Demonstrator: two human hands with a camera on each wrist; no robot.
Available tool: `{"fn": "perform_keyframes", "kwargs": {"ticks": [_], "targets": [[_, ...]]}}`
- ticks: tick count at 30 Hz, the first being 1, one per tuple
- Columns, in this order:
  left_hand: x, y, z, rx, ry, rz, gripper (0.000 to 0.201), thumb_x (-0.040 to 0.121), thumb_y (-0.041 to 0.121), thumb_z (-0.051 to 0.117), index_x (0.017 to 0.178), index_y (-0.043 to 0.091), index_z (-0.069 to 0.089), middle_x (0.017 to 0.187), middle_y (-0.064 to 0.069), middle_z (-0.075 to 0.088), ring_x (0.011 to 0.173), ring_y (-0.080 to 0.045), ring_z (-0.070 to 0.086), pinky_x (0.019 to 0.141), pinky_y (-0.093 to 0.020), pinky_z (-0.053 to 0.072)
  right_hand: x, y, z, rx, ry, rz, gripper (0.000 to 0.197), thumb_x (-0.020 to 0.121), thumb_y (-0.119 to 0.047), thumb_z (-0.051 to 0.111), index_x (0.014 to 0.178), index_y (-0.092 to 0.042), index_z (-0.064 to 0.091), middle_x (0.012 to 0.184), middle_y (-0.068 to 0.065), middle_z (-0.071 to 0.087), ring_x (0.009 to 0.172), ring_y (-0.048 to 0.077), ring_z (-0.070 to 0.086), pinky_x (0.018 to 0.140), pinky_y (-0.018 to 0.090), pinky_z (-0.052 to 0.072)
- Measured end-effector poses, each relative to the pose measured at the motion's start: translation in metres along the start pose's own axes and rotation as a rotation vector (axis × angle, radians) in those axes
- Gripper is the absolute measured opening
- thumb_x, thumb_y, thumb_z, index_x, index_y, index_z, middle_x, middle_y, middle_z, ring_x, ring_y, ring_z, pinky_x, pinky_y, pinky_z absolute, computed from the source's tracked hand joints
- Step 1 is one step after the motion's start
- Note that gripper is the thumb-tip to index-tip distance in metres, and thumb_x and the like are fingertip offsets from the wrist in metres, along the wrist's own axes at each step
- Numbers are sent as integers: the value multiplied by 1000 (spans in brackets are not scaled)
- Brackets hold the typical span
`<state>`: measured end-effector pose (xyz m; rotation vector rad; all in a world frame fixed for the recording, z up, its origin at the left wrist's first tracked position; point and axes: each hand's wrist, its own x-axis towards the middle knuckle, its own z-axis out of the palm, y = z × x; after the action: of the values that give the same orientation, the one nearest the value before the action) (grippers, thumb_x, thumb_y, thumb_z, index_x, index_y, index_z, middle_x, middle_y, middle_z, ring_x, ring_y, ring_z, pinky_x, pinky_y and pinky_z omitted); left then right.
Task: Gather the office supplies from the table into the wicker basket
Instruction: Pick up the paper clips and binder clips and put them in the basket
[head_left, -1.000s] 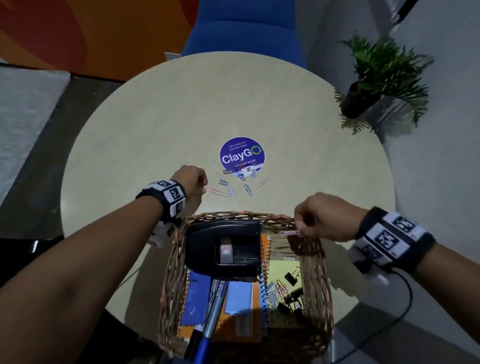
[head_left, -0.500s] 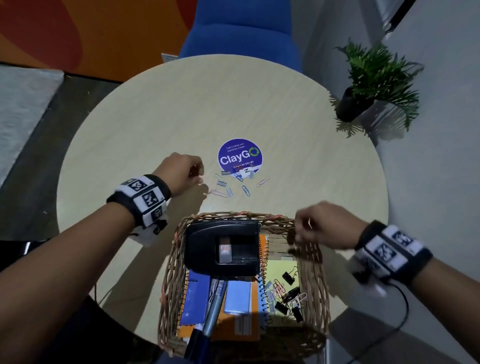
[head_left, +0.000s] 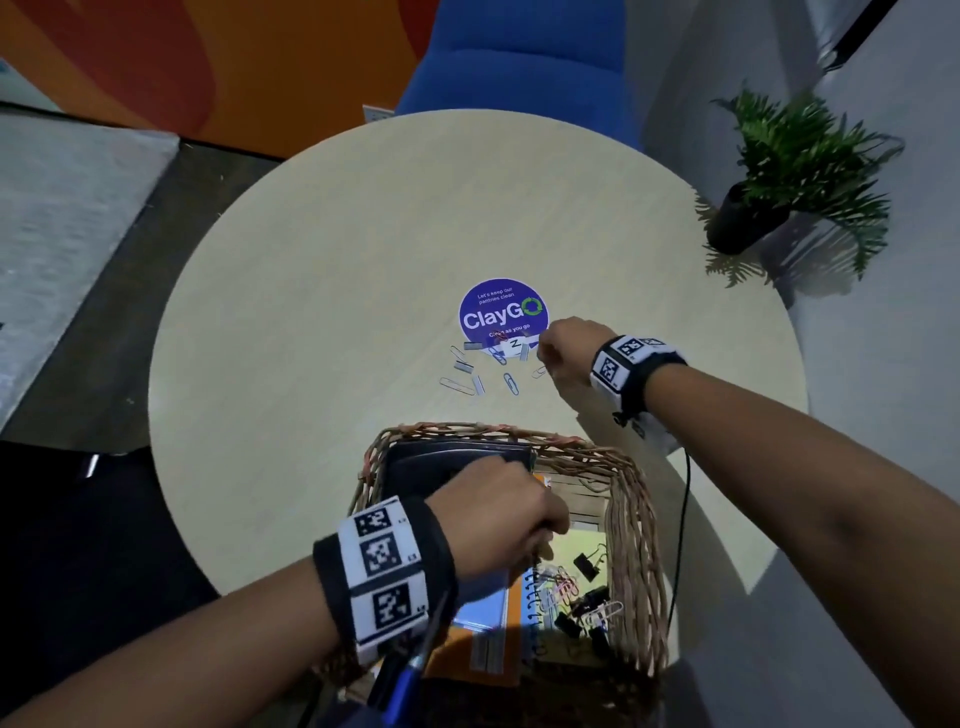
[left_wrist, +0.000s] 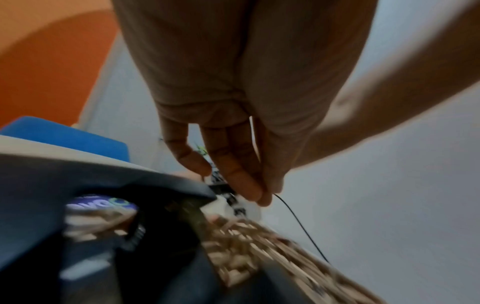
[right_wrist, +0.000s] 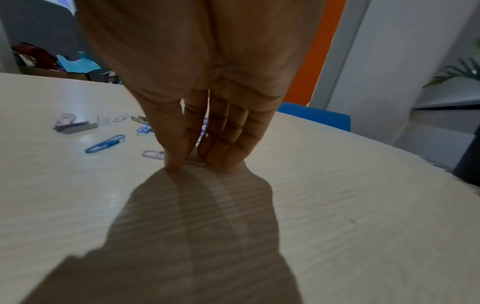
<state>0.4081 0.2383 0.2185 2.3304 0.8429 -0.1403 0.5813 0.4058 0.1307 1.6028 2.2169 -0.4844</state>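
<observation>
The wicker basket (head_left: 635, 519) stands at the table's near edge and holds a black hole punch (head_left: 447, 462), notebooks, a pen (head_left: 410, 680), binder clips (head_left: 587, 564) and paper clips. My left hand (head_left: 550, 535) hovers over the basket, fingertips pressed together and pointing down; the blurred left wrist view hides whether anything is between them (left_wrist: 259, 197). Loose paper clips (head_left: 511, 384) and staple strips (head_left: 464, 367) lie beyond the basket. My right hand (head_left: 543, 358) is at their right end. Its thumb and fingers (right_wrist: 221, 164) pinch a pale pink clip (right_wrist: 194, 163) lying flat on the table.
The round table (head_left: 311, 260) carries a purple ClayGo sticker (head_left: 503, 312) just behind the clips. A potted plant (head_left: 795, 171) stands off the right edge and a blue chair (head_left: 519, 57) behind the table. A black cable (head_left: 685, 519) hangs beside the basket.
My left hand left the clips and came back over the basket. My right hand left the basket rim and went forward to the right end of the clip pile.
</observation>
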Motion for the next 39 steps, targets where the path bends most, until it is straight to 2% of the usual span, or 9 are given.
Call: {"fn": "perform_keyframes", "kwargs": {"ticks": [6,11,16,22,26,29,33,36,39], "targets": [[0,-67,-52,-23,330,-313,15,88,24,58,98,25,69,96,2,74,91,-22,66,81,-37,51,-3,6,6,23,-42,38,12,83,-20,63,91,-12,67,100,10,69,91,32,64,71,32,48],[35,-121,-72,242,98,-489,19,89,25,55,104,25,67,106,-5,69,95,-28,63,77,-34,49,-29,13,-12,186,19,44,7,81,-18,60,73,-19,59,81,5,66,80,28,62,65,29,44],[58,-147,-49,191,-58,-499,27,85,45,54,87,23,69,91,-3,69,81,-26,63,73,-29,49,-94,15,-36,387,24,-82,23,76,-7,67,64,-24,58,61,-13,57,62,11,55,62,21,43],[67,-157,-31,241,-9,-482,27,89,31,45,86,16,67,92,-9,71,80,-30,62,74,-31,52,-162,8,-8,578,-197,-136,12,81,-6,69,86,-17,71,75,-5,73,72,7,69,73,23,54],[69,-156,-29,263,-51,-524,19,86,22,49,87,14,67,94,-9,69,79,-29,60,66,-27,44,-187,3,14,626,-398,-186,12,82,-6,68,90,-11,75,84,1,75,69,2,68,65,13,53],[66,-155,-36,251,-91,-515,15,85,20,52,89,15,66,99,-9,67,80,-27,56,67,-27,42,-192,-1,25,589,-411,-191,16,83,-1,63,93,-8,75,86,6,75,61,-10,62,60,5,46],[56,-145,-60,156,20,-479,5,84,23,58,85,21,63,91,-5,67,82,-26,60,70,-30,45,-195,-4,32,475,-398,-247,23,88,-9,59,103,-17,74,98,-1,76,69,-9,60,70,12,48],[47,-120,-75,1,167,-378,14,76,21,71,78,26,58,76,8,68,77,-14,64,76,-32,49,-189,-1,25,378,-298,-243,32,90,-8,52,108,-26,72,104,-8,74,79,-4,60,73,17,47],[38,-77,-71,-167,191,-248,15,75,10,70,78,21,62,70,7,73,62,10,60,77,-25,48,-176,6,12,420,-186,-180,32,90,-5,54,109,-22,71,107,-4,74,93,7,66,85,25,51]]}}
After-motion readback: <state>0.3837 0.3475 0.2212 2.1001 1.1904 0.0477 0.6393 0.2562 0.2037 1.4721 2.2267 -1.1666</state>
